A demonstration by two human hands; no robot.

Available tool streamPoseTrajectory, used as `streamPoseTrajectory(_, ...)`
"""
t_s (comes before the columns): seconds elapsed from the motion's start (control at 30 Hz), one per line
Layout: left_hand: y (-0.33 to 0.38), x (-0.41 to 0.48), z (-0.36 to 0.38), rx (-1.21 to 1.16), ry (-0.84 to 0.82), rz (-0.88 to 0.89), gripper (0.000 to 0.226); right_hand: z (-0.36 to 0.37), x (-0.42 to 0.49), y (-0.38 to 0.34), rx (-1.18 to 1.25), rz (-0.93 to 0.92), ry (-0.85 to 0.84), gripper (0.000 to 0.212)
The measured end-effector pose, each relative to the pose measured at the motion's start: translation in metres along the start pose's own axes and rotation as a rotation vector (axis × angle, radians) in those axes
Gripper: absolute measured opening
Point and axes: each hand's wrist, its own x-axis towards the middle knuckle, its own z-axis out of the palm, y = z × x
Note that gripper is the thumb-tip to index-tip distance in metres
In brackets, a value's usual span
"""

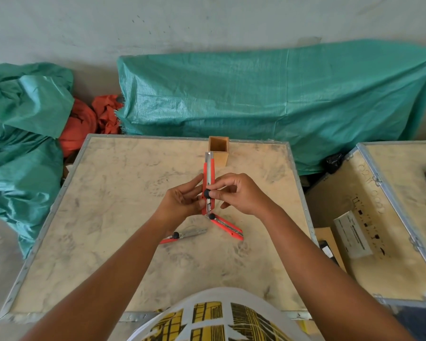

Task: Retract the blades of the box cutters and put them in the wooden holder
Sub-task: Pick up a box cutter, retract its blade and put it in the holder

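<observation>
I hold a red box cutter (209, 173) upright above the table, its metal tip pointing toward the wooden holder (219, 150) at the far edge. My left hand (181, 200) grips the lower body from the left. My right hand (239, 193) pinches the black slider knob with thumb and forefinger. A second red cutter (228, 226) lies on the table just below my hands. A third cutter (182, 236) lies left of it, its long blade extended to the right. The holder looks empty inside.
The work surface is a plywood crate lid (133, 217) with metal edging. A second crate (379, 217) stands to the right with a white box on it. Green tarpaulin (256, 94) covers things behind and to the left.
</observation>
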Motion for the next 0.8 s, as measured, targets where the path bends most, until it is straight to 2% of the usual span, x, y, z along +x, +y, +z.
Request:
streamPoseTrajectory(0.2, 0.006, -0.002, 0.004, 0.169, -0.026, 0.036, 0.076, -0.001, -0.002, 0.003, -0.043, -0.037, 0.055, 0.022)
streamPoseTrajectory(0.3, 0.006, -0.002, 0.005, 0.131, -0.014, 0.025, 0.076, -0.002, -0.004, 0.001, -0.124, -0.055, 0.05, 0.022)
streamPoseTrajectory(0.43, 0.004, -0.001, 0.005, 0.038, 0.009, -0.013, 0.077, -0.003, -0.008, -0.002, -0.129, -0.013, 0.012, 0.021)
streamPoseTrajectory(0.6, 0.003, -0.001, 0.006, 0.029, 0.012, -0.015, 0.076, -0.004, -0.012, -0.006, -0.125, -0.016, -0.016, 0.024)
streamPoseTrajectory(0.8, 0.006, 0.001, 0.007, -0.01, 0.008, -0.003, 0.076, -0.002, -0.011, -0.005, -0.203, -0.04, 0.072, 0.02)
